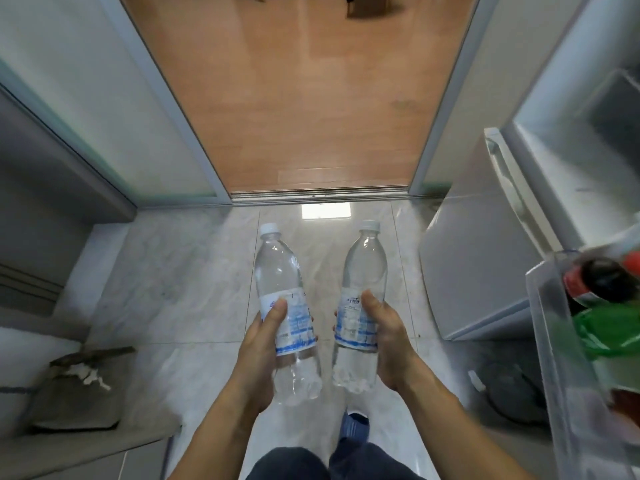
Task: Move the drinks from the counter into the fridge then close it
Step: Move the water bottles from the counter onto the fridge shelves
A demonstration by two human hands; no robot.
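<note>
Two water bottles, one (282, 299) gripped upright in the left hand (266, 344) and one (362, 299) in the right hand (388, 341), sit left of the open fridge door shelf (554, 341), nearer the right hand.

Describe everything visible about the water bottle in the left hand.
The water bottle is clear plastic with a white screw cap, still on, and a white and blue label around its middle. It looks full of clear liquid, and its base is lobed. It is held roughly upright, leaning slightly, cap pointing away from the person, above the pale tiled floor. The left hand wraps its lower half, thumb across the label. It stands apart from the second bottle held in the right hand.
</note>
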